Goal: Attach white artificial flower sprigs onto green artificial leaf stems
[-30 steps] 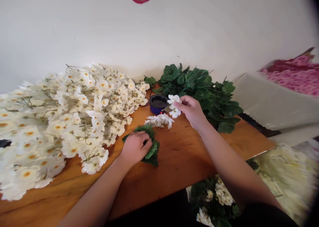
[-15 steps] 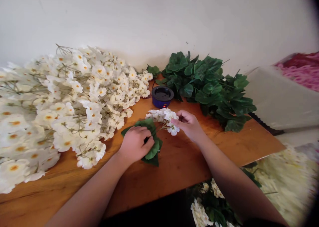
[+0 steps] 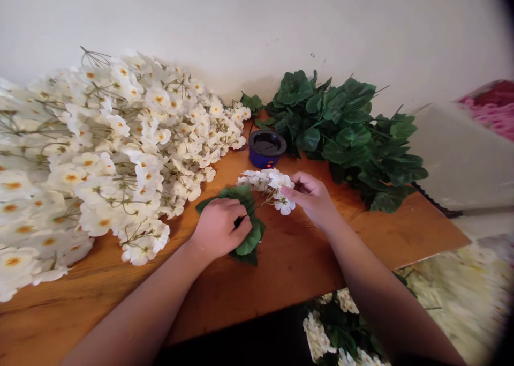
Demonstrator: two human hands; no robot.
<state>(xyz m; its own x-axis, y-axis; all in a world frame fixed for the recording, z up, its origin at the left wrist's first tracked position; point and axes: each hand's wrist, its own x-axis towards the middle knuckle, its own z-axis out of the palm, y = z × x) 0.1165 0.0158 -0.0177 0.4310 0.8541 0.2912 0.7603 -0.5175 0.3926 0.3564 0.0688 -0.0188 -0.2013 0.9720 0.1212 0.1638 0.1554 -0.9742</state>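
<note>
My left hand (image 3: pixel 220 229) is closed over a sprig of green artificial leaves (image 3: pixel 249 244) lying on the wooden table (image 3: pixel 225 307). A stem runs from those leaves up to a cluster of white artificial flowers (image 3: pixel 261 181). My right hand (image 3: pixel 314 199) pinches a white flower (image 3: pixel 284 197) at the cluster's right end, its fingertips among the petals. Just beyond the cluster stands a round blue pot (image 3: pixel 267 149) with dark contents and a small red light. My left hand hides the middle of the leaves.
A large heap of white, orange-centred artificial flowers (image 3: pixel 120 146) covers the table's left side. A heap of green artificial leaves (image 3: pixel 345 133) lies along the wall. Pale fabric (image 3: pixel 461 151) lies beyond the table's right edge, and more flowers (image 3: pixel 321 328) lie below it.
My right hand has moved down from near the pot, bringing its flower against the white cluster. My left hand stays on the leaves. The view has tilted, so the table sits higher in the frame.
</note>
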